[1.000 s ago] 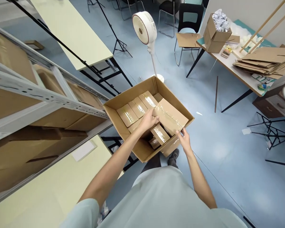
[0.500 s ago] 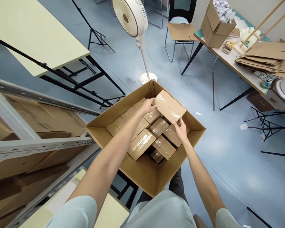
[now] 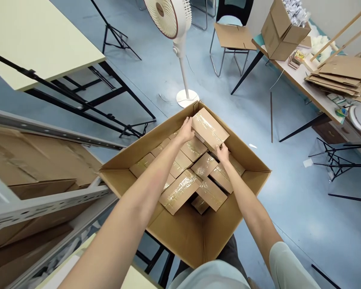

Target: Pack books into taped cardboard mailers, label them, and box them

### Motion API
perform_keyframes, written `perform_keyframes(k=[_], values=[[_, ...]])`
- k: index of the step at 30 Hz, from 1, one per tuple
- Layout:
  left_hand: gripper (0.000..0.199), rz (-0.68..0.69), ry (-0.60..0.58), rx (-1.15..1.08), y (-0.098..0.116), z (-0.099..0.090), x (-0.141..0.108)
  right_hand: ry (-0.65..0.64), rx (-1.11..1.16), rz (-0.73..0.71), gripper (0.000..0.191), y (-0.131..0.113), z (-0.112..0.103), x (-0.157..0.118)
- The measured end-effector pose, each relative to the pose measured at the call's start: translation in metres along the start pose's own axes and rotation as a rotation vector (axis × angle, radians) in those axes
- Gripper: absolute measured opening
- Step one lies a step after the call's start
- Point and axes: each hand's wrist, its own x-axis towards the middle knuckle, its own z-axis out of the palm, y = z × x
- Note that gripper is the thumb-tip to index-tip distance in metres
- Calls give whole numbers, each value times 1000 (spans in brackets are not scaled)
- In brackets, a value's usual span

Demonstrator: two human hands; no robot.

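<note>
Between my hands is a taped brown cardboard box (image 3: 209, 126), held by its two ends inside a large open carton (image 3: 180, 237). My left hand (image 3: 186, 130) grips its left end, fingers bent over the edge. At the near right end, my right hand (image 3: 222, 153) has its thumb and fingers closed on the corner. Beneath and around lie several similar small boxes with shiny tape, among them one tilted box (image 3: 180, 190) at the front and another (image 3: 212, 194) beside it. Part of the carton's left side is hidden behind my left forearm.
A white fan (image 3: 183, 60) stands beyond the carton. To the left are a metal shelf (image 3: 48, 206) with cardboard and a pale table (image 3: 42, 36). At right, a table (image 3: 303, 86) bears flattened cardboard and a box (image 3: 281, 38) of crumpled paper. A chair (image 3: 234, 36) stands behind.
The held box has moved slightly left and lower into the carton, toward its far corner. My right hand has shifted left with it. The whole view has moved a little.
</note>
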Motion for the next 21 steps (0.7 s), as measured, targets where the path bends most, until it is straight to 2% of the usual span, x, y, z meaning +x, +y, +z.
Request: perform_keyframes(k=[5, 7, 10, 15, 18, 21], values=[[98, 11, -66, 148, 9, 23, -21, 55, -236, 15, 26, -1, 7, 2], [99, 26, -54, 212, 14, 30, -24, 66, -284, 2, 34, -4, 9, 1], [99, 19, -35, 261, 13, 34, -18, 84, -309, -27, 58, -7, 13, 4], [86, -56, -127, 279, -6, 35, -6, -89, -410, 27, 83, 2, 27, 18], [86, -33, -173, 331, -22, 43, 0, -166, -434, 70, 84, 16, 39, 30], [88, -41, -153, 360, -38, 57, 7, -204, -448, 46, 85, 27, 51, 40]])
